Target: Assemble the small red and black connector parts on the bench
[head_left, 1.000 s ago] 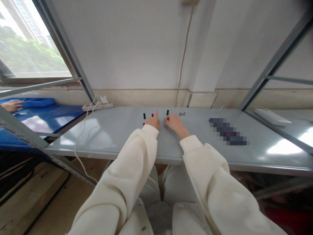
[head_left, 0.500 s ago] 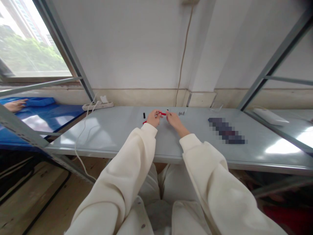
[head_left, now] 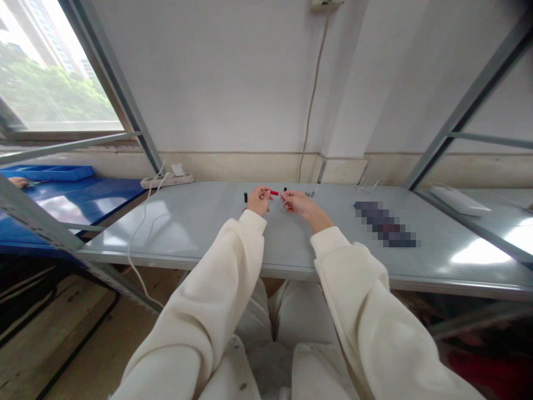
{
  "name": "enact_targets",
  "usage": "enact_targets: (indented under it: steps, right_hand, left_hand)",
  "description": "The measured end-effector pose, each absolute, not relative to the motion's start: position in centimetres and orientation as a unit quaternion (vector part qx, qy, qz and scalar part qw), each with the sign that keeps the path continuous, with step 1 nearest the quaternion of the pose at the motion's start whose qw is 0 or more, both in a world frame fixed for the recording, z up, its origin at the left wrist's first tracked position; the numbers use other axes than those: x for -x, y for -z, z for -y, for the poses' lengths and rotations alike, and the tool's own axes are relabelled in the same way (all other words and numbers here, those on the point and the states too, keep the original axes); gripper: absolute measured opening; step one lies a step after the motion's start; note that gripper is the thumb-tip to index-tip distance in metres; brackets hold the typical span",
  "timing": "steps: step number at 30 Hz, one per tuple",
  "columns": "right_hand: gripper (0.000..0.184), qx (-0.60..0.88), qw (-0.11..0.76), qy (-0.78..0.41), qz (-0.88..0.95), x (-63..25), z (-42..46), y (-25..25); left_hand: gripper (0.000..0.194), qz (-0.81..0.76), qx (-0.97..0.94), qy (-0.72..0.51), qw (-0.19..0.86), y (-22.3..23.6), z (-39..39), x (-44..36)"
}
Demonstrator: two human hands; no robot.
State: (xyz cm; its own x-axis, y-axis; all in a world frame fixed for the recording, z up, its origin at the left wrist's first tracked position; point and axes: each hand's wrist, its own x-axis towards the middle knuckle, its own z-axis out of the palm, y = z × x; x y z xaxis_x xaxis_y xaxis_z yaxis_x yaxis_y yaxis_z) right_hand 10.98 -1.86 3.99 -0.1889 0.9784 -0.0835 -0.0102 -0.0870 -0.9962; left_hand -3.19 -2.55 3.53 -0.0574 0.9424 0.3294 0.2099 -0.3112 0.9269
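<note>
My left hand [head_left: 259,201] is closed around a short red rod-shaped piece [head_left: 272,193], whose end points right toward my other hand. Just right of that end, my right hand [head_left: 296,202] has its thumb and fingertips pressed together; what they hold, if anything, is too small to make out. A small gap separates the fingertips from the red piece. On the table, a small black cylinder [head_left: 245,197] stands left of my left hand. A second small black piece [head_left: 285,189] shows behind my right fingers. Several small grey parts [head_left: 310,194] lie beyond my right hand.
The grey table [head_left: 166,233] has a power strip [head_left: 179,179] with a white cable at its back left. A dark blurred-out object [head_left: 387,225] lies to the right. Metal frame posts rise at both sides. At the far left, another person's hand [head_left: 19,182] is near a blue tray [head_left: 62,173].
My right hand has drawn away from the red piece, slightly to the right, opening a gap. The other person's hand at the left has moved further left.
</note>
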Motion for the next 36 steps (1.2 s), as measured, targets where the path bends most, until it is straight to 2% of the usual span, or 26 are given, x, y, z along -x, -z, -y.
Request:
enact_targets:
  steps: [7,14,23,28,36]
  right_hand:
    - [0.013,0.453,0.430,-0.560,0.544,-11.0,2.4,-4.4]
    - [0.012,0.477,0.433,-0.555,0.526,-11.1,2.1,-4.3]
    - [0.013,0.474,0.470,-0.537,0.516,-11.1,1.6,-3.9]
    - [0.019,0.492,0.505,-0.453,0.545,-11.2,1.4,-4.0]
    - [0.016,0.469,0.403,-0.395,0.679,-10.7,2.2,-4.0]
  left_hand:
    - [0.014,-0.477,-0.604,-0.549,0.325,-3.2,2.3,3.2]
    - [0.026,-0.477,-0.539,-0.629,0.294,-3.1,2.0,3.6]
    - [0.020,-0.496,-0.578,-0.564,0.318,-3.4,2.3,3.4]
    - [0.017,-0.488,-0.618,-0.505,0.352,-2.7,1.9,3.4]
    - [0.016,-0.470,-0.602,-0.527,0.372,-3.3,2.2,3.3]
